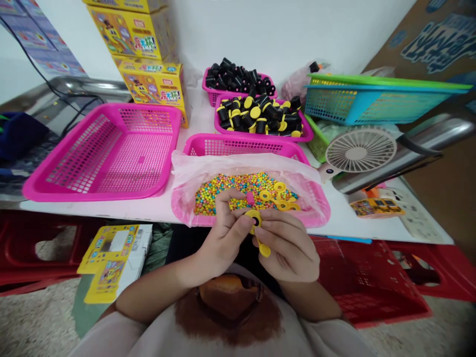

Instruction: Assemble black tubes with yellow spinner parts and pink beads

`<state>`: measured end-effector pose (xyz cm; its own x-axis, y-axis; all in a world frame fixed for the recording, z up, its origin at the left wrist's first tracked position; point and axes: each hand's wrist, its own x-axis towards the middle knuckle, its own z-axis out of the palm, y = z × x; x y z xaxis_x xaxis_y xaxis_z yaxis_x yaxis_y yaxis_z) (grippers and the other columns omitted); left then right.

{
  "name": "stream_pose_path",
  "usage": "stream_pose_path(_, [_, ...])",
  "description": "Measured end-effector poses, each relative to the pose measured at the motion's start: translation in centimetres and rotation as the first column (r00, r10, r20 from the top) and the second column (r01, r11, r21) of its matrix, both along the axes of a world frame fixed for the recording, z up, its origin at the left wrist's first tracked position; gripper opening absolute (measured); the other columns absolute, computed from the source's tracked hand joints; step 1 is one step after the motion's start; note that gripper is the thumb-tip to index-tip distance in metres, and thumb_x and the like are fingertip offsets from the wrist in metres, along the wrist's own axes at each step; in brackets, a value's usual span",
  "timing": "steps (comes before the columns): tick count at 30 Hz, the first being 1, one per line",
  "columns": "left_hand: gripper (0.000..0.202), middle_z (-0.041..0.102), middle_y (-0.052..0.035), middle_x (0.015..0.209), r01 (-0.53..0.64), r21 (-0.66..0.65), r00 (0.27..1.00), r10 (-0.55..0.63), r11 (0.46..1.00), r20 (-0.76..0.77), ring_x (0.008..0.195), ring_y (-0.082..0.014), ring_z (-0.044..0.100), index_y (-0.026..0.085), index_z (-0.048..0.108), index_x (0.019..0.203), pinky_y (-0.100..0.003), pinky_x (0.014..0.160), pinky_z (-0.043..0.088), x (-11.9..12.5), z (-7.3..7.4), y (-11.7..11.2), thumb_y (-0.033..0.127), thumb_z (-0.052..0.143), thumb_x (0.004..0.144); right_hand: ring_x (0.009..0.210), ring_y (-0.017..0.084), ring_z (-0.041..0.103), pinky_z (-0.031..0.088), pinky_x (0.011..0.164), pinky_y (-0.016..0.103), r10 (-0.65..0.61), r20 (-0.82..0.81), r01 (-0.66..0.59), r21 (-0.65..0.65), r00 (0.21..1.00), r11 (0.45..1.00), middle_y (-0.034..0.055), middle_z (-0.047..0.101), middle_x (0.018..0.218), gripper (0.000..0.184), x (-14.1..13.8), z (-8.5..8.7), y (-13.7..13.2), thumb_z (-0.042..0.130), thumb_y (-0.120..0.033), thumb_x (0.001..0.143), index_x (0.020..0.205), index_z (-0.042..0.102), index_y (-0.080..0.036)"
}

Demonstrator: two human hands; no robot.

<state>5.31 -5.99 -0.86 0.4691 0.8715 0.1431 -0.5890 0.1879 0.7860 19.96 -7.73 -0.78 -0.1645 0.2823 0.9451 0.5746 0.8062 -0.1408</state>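
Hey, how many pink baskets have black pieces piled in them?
2. The rear basket stands near the wall; the second basket is right in front of it, its black pieces showing yellow caps. Others may be hidden.

A yellow ring (pixel 256 221) with a dark middle is sitting between left grip (pixel 225 241) and right grip (pixel 288 245), a yellow flap (pixel 264 249) poking out beside the right.

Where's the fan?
In the head view, the fan is on the right side, just in front of the blue basket and to the right of the colourful beads.
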Motion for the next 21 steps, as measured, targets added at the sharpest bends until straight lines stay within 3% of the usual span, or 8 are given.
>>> stream_pose_path(6, [0.035,0.057,0.0042,0.088,0.034,0.003,0.996,-0.034,0.999,-0.081,0.074,-0.0118,0.058,0.029,0.039,0.130,-0.024,0.068,0.047,-1.1,-0.6,-0.1,0.051,0.053,0.106,0.110,0.023,0.075,0.070,0.091,0.035,0.065,0.090,-0.059,-0.063,0.994,0.996,0.0074,0.076,0.099,0.016,0.5,0.7,0.0,0.065,-0.010,0.098,0.108,0.076,-0.013])
stream_pose_path(8, [0.034,0.057,0.0031,0.091,0.040,0.028,0.996,-0.037,0.999,-0.078,0.077,-0.0120,0.059,0.029,0.040,0.132,-0.023,0.068,0.047,-1.3,-0.7,-0.2,0.050,0.051,0.107,0.115,0.023,0.074,0.069,0.094,0.036,0.066,0.138,-0.054,-0.090,0.988,0.995,0.0079,0.076,0.099,0.019,0.6,1.0,-0.3,0.058,-0.012,0.102,0.107,0.076,-0.013])
stream_pose_path(12, [0.035,0.056,0.0050,0.086,0.010,-0.005,0.999,-0.010,1.000,-0.048,0.072,-0.0107,0.057,0.029,0.039,0.127,-0.022,0.065,0.045,-0.8,-0.3,-0.3,0.049,0.057,0.105,0.117,0.023,0.073,0.069,0.098,0.036,0.064,0.151,-0.046,-0.122,0.986,0.992,0.0082,0.076,0.100,0.020,0.7,1.1,-0.6,0.057,-0.011,0.102,0.109,0.076,-0.013])
stream_pose_path(16, [0.049,0.056,0.0075,0.079,0.036,-0.066,0.999,-0.034,0.997,0.040,0.063,-0.0089,0.051,0.031,0.033,0.120,-0.018,0.058,0.040,0.2,0.1,-0.3,0.057,0.068,0.098,0.114,0.023,0.075,0.071,0.092,0.037,0.020,0.094,-0.015,-0.053,0.995,0.999,0.0074,0.076,0.100,0.019,0.6,0.3,-0.5,0.064,-0.012,0.099,0.114,0.075,-0.014])
stream_pose_path(21, [0.054,0.056,0.0082,0.080,0.081,-0.099,0.993,-0.072,0.992,0.092,0.064,-0.0085,0.050,0.033,0.031,0.117,-0.018,0.062,0.042,0.6,0.4,-0.6,0.057,0.074,0.094,0.111,0.021,0.075,0.069,0.098,0.034,-0.034,0.054,0.036,-0.035,0.998,0.999,0.0043,0.074,0.100,0.018,0.6,-0.4,-0.9,0.066,-0.012,0.099,0.113,0.076,-0.017])
